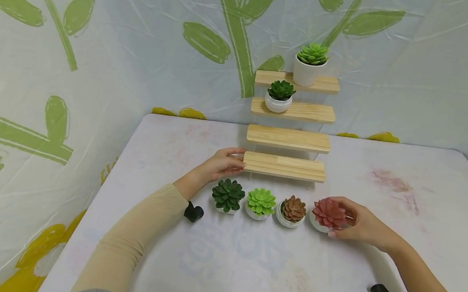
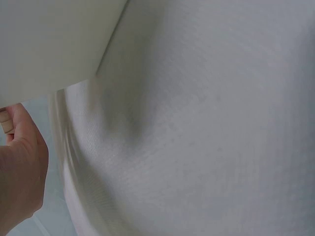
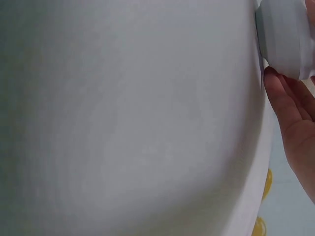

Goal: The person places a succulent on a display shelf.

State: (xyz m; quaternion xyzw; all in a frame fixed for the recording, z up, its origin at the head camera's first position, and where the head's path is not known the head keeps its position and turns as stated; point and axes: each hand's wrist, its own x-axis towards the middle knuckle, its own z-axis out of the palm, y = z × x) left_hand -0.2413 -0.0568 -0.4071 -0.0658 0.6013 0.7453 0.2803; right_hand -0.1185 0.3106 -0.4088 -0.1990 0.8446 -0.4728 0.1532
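Observation:
My left hand (image 1: 224,164) grips the left end of the lowest wooden step of a tiered display stand (image 1: 285,166); in the left wrist view the hand (image 2: 22,162) shows at the left edge, fingers at the wood. Toward the right, my right hand (image 1: 362,222) holds a potted red artificial succulent (image 1: 329,213), thumb and fingers about its white pot (image 3: 283,39). The pot stands on the table in the right wrist view. Lined up left of it are a brown succulent (image 1: 293,209), a light green one (image 1: 261,201) and a dark green one (image 1: 228,195).
On the stand's top step sits a bright green succulent (image 1: 308,64) in a tall white pot. One step below is a small dark green succulent (image 1: 280,96). The white-covered table (image 1: 249,266) meets a leaf-patterned cloth (image 1: 118,40) at the back.

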